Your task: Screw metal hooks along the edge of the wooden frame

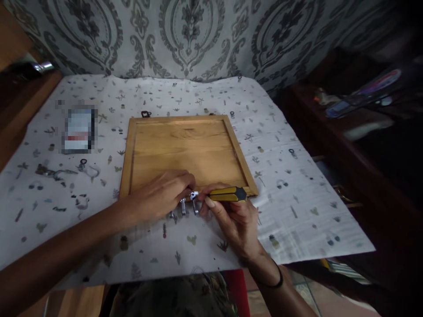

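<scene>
Both hands meet at the near edge of the square wooden framed panel (185,149): your left hand (161,193) pinches the small silver metal fitting (194,196), your right hand (236,220) grips the yellow-and-black-handled screwdriver (228,194). Pressed off-centre, its tip could slip and jab your left hand.

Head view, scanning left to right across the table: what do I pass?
blurred packet → left hand → metal fitting → screwdriver → dark cabinet. The tray and right hand are left out because they overlap the others.
</scene>
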`<act>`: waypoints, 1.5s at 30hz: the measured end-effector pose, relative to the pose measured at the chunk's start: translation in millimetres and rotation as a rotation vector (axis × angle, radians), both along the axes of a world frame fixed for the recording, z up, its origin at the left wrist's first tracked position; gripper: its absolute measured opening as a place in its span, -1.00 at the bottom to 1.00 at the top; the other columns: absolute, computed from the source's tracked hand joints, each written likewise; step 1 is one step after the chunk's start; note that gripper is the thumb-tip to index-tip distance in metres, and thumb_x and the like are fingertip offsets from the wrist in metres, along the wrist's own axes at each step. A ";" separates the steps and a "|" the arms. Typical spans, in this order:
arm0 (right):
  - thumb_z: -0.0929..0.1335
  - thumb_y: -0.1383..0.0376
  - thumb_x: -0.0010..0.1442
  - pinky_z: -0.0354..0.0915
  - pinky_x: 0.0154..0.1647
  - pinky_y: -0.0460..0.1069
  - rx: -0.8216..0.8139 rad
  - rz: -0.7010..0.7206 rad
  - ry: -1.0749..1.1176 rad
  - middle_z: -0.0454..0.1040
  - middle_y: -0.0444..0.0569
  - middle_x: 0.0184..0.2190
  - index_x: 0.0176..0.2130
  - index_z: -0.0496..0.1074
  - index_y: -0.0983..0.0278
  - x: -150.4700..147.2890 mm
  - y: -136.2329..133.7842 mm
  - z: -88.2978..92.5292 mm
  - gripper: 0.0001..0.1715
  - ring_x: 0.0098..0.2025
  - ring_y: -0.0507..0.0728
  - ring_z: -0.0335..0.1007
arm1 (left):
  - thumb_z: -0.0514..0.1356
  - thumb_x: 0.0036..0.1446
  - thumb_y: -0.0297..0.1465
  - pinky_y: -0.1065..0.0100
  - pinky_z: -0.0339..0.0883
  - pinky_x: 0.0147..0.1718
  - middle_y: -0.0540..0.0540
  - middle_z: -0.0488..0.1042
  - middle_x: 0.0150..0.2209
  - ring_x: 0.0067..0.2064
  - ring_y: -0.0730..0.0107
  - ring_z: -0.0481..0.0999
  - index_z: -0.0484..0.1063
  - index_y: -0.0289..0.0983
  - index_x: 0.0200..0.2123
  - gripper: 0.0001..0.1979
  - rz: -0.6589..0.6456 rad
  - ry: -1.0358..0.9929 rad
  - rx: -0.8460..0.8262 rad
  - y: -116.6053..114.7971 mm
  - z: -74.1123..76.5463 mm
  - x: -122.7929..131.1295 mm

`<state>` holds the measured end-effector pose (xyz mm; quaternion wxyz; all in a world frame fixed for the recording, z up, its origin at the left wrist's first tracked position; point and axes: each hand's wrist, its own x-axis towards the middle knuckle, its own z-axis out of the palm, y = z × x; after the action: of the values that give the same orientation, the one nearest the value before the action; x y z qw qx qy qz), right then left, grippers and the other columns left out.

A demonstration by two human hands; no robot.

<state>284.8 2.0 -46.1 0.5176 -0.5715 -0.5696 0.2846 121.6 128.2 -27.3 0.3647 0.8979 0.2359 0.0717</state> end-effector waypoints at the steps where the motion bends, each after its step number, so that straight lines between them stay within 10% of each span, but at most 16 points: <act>1: 0.34 0.19 0.40 0.42 -0.30 -0.03 0.006 0.002 -0.004 0.54 -0.15 -0.46 -0.21 0.49 0.20 0.2 0.1 -0.1 -0.82 -0.45 0.05 0.48 | 0.11 0.34 -0.53 0.40 0.30 -0.30 -0.03 0.53 -0.30 -0.27 0.37 0.52 0.49 -0.25 -0.28 -0.82 -0.003 0.006 0.004 0.5 -0.2 -0.3; 45: 0.33 0.12 0.41 0.35 -0.36 -0.05 0.072 0.049 0.069 0.52 -0.17 -0.49 -0.26 0.43 0.21 -0.6 4.1 -5.0 -0.75 -0.47 0.03 0.46 | 0.13 0.29 -0.50 0.36 0.32 -0.22 -0.01 0.59 -0.35 -0.32 0.38 0.52 0.56 -0.25 -0.32 -0.79 -0.086 0.012 -0.096 7.7 -2.3 9.7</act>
<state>284.2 6.1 -51.1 0.5500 -0.5283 -0.5752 0.2959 131.4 135.9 -29.6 0.4086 0.8892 0.2023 0.0389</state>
